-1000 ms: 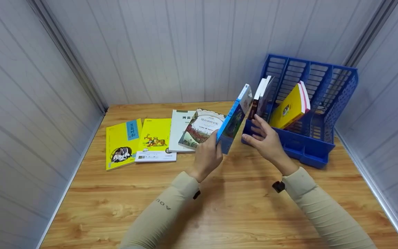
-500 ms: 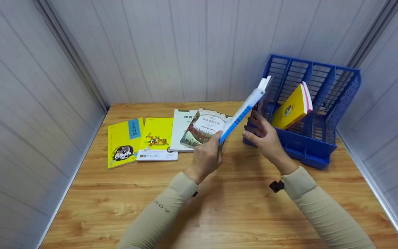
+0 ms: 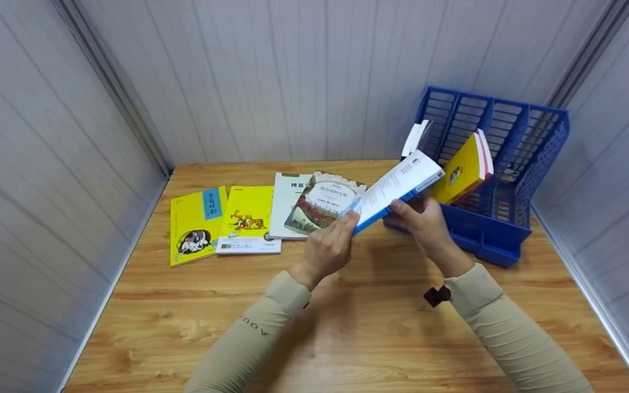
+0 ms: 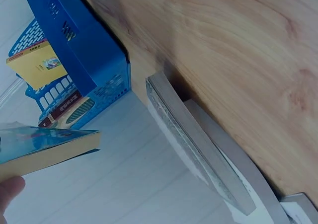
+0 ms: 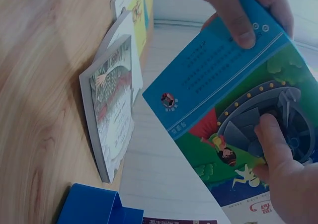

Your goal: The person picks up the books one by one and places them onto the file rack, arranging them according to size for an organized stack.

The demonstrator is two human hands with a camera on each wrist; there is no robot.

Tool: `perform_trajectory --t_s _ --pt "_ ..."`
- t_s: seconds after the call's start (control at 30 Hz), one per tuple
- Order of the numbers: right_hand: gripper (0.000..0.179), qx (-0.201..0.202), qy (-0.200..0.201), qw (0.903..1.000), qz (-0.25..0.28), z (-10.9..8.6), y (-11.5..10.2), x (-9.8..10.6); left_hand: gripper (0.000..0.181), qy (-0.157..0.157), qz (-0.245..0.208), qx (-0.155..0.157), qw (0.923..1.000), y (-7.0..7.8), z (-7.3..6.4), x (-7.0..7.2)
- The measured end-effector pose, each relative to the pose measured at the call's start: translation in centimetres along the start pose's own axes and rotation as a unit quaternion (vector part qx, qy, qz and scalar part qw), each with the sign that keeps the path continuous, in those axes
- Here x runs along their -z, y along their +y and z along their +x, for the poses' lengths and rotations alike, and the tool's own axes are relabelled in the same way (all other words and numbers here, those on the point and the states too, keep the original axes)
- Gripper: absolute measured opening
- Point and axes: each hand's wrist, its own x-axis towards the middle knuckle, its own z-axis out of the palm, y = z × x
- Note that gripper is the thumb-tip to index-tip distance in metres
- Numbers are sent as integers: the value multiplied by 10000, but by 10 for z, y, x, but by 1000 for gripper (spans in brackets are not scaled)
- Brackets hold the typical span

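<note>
My left hand point(image 3: 328, 245) grips a blue-spined book point(image 3: 393, 185) by its lower end, raised over the table and tilted with its white back cover up. My right hand point(image 3: 429, 226) holds the same book by the spine side, thumb at the spine and fingers under it. The right wrist view shows the front cover point(image 5: 213, 80), blue and green with cartoon figures, and right-hand fingers point(image 5: 273, 139) against it. In the left wrist view the page edge of the book point(image 4: 54, 154) faces me. Close behind it stands a blue file rack point(image 3: 470, 234).
Yellow books point(image 3: 459, 169) lean in the rack, and white-edged books point(image 3: 414, 139) stand in its left slot. On the wooden table point(image 3: 380, 338) lie a round-label book point(image 3: 322, 204), a pale green book point(image 3: 287, 202) and yellow books point(image 3: 197, 226) at left. Panel walls enclose the sides and back.
The book has tipped over to the right, from nearly upright to back cover up. My right hand has come from open beside the rack to hold its spine side.
</note>
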Motion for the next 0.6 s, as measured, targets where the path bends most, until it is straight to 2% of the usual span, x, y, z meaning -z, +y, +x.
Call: perform_trajectory --t_s 0.13,0.33,0.5,0.6 --pt "68 -72 131 9990 411 -2 -1 0 30 -27 116 -199 9997 -4 0 0" --pt "54 -278 530 9952 780 -4 -4 1 30 83 423 -718 9965 -12 -2 -1" --pt "44 -758 1003 9851 1171 -8 -8 2 31 -138 451 -1218 9914 -19 -1 0" --pt "46 -998 1129 9808 1241 -12 -9 3 31 -269 514 -1441 9879 -22 -1 1"
